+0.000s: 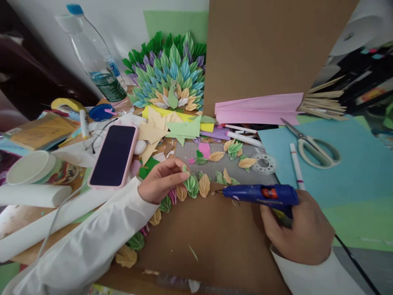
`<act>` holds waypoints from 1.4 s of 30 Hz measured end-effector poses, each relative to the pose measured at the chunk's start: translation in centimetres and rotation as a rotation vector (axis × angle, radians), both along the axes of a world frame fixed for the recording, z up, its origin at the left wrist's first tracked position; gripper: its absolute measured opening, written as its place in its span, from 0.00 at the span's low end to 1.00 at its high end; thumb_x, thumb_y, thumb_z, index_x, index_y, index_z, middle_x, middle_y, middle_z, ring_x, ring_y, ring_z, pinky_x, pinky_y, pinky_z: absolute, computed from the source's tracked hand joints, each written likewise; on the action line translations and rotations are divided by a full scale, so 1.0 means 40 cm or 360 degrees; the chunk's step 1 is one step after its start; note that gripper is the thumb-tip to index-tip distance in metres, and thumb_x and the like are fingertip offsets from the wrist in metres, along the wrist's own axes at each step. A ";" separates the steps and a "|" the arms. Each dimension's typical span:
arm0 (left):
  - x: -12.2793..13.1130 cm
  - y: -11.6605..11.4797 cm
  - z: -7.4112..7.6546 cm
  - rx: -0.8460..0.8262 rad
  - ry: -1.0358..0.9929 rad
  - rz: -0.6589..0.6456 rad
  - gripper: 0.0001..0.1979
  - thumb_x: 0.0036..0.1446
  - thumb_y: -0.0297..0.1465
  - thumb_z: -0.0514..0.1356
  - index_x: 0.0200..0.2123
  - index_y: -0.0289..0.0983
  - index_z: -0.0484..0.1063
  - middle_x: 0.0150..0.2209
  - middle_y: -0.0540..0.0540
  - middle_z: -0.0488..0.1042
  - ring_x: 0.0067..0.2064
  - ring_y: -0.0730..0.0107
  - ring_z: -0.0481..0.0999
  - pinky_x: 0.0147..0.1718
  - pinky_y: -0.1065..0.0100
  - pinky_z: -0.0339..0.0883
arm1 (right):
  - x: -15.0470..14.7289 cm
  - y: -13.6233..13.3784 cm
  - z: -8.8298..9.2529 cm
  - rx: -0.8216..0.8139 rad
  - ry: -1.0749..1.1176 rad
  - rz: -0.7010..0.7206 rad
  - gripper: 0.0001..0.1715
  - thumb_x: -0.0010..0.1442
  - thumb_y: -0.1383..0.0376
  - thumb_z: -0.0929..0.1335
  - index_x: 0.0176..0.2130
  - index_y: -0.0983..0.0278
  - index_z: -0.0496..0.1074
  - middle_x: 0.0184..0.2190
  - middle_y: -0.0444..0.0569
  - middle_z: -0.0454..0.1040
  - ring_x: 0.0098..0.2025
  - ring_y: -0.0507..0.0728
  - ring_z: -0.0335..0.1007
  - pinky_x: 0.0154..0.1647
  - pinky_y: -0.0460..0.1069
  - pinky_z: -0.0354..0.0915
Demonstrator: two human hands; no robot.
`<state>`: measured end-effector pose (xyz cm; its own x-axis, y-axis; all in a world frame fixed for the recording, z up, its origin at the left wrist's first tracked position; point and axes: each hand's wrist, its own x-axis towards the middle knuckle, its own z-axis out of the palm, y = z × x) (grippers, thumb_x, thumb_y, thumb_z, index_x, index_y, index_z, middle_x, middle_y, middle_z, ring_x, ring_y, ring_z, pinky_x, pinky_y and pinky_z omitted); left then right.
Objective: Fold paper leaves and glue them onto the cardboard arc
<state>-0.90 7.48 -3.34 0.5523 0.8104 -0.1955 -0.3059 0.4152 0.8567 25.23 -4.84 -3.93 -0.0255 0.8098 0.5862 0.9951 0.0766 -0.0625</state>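
Observation:
My right hand (303,229) is wrapped round the handle of a blue hot glue gun (254,192), its nozzle pointing left just above the brown cardboard (215,237). My left hand (166,178) is closed in a pinch on a green pleated paper leaf (192,186) at the cardboard's far edge. Right beside it sits an orange-tan paper leaf (204,185), a short way left of the nozzle. Green, tan and pink paper leaves run down the cardboard's left edge to a tan leaf (126,256) near the front.
A paper peacock (172,96) stands at the back beside upright cardboard (270,49). On the left are a pink-cased phone (114,155), plastic bottles (107,82) and a paper cup (30,168). Scissors (319,151) and a marker (296,166) lie on blue paper (353,180) at right. A black cord (356,262) trails front right.

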 end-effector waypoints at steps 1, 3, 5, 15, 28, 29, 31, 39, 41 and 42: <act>0.000 0.001 0.003 0.0014 0.0009 0.0002 0.11 0.46 0.32 0.72 0.29 0.34 0.75 0.26 0.51 0.73 0.25 0.76 0.74 0.23 0.76 0.72 | -0.003 -0.001 0.002 -0.0004 0.0027 -0.0062 0.08 0.59 0.65 0.68 0.38 0.61 0.63 0.30 0.51 0.73 0.31 0.62 0.74 0.28 0.51 0.65; -0.002 0.004 0.017 0.0100 0.0043 0.0027 0.11 0.46 0.32 0.72 0.28 0.33 0.75 0.26 0.50 0.73 0.26 0.77 0.73 0.25 0.77 0.70 | -0.007 -0.003 0.006 0.0002 0.0068 -0.0150 0.10 0.57 0.63 0.69 0.35 0.60 0.63 0.27 0.49 0.72 0.28 0.61 0.74 0.26 0.50 0.63; -0.010 0.010 0.043 0.0220 0.0121 0.0034 0.10 0.45 0.32 0.72 0.27 0.33 0.76 0.24 0.50 0.73 0.25 0.79 0.70 0.24 0.79 0.67 | -0.009 -0.005 0.011 -0.0013 0.0093 -0.0180 0.11 0.56 0.62 0.70 0.33 0.59 0.61 0.25 0.48 0.71 0.25 0.61 0.73 0.24 0.50 0.62; 0.013 0.073 0.155 0.0807 0.0569 -0.0432 0.03 0.47 0.26 0.69 0.27 0.33 0.77 0.24 0.48 0.74 0.25 0.74 0.72 0.25 0.74 0.67 | -0.010 -0.011 0.018 -0.0342 0.0074 -0.0350 0.14 0.53 0.54 0.67 0.29 0.59 0.59 0.20 0.48 0.71 0.21 0.62 0.69 0.20 0.50 0.54; 0.146 0.143 0.028 0.1466 0.0705 -0.0906 0.03 0.48 0.31 0.68 0.27 0.37 0.81 0.27 0.46 0.76 0.32 0.69 0.73 0.34 0.70 0.67 | -0.009 -0.006 0.010 -0.0512 0.0039 -0.0272 0.13 0.52 0.56 0.65 0.28 0.59 0.57 0.24 0.45 0.72 0.23 0.59 0.71 0.21 0.47 0.48; 0.146 0.145 0.028 0.1483 0.0707 -0.0914 0.03 0.49 0.31 0.68 0.27 0.37 0.81 0.28 0.46 0.77 0.32 0.68 0.74 0.35 0.70 0.67 | -0.009 -0.007 0.010 -0.0521 0.0038 -0.0270 0.13 0.52 0.56 0.65 0.29 0.59 0.58 0.24 0.45 0.72 0.24 0.60 0.72 0.21 0.47 0.48; 0.145 0.145 0.026 0.1525 0.0714 -0.0923 0.04 0.50 0.32 0.67 0.28 0.37 0.81 0.28 0.45 0.77 0.33 0.68 0.74 0.35 0.70 0.67 | -0.009 -0.007 0.009 -0.0518 0.0034 -0.0266 0.13 0.52 0.55 0.65 0.29 0.59 0.58 0.24 0.45 0.72 0.24 0.60 0.72 0.21 0.47 0.49; 0.135 0.115 0.007 0.1769 0.0841 -0.0750 0.05 0.52 0.33 0.67 0.27 0.38 0.81 0.30 0.42 0.77 0.33 0.64 0.74 0.37 0.65 0.63 | -0.009 -0.006 0.004 -0.0471 -0.0011 -0.0269 0.14 0.52 0.54 0.66 0.29 0.60 0.60 0.24 0.46 0.73 0.24 0.62 0.74 0.20 0.47 0.50; 0.133 0.109 0.005 0.1828 0.0880 -0.0722 0.04 0.52 0.32 0.67 0.27 0.39 0.80 0.30 0.43 0.77 0.34 0.63 0.73 0.38 0.65 0.61 | -0.009 -0.006 0.003 -0.0462 -0.0009 -0.0267 0.14 0.52 0.54 0.66 0.30 0.60 0.60 0.24 0.46 0.73 0.24 0.62 0.74 0.20 0.47 0.51; 0.133 0.108 0.004 0.1856 0.0904 -0.0709 0.04 0.51 0.32 0.67 0.27 0.39 0.80 0.31 0.43 0.77 0.35 0.62 0.73 0.38 0.64 0.60 | -0.009 -0.006 0.003 -0.0470 -0.0007 -0.0266 0.14 0.52 0.54 0.66 0.30 0.60 0.60 0.25 0.46 0.74 0.24 0.62 0.74 0.20 0.48 0.51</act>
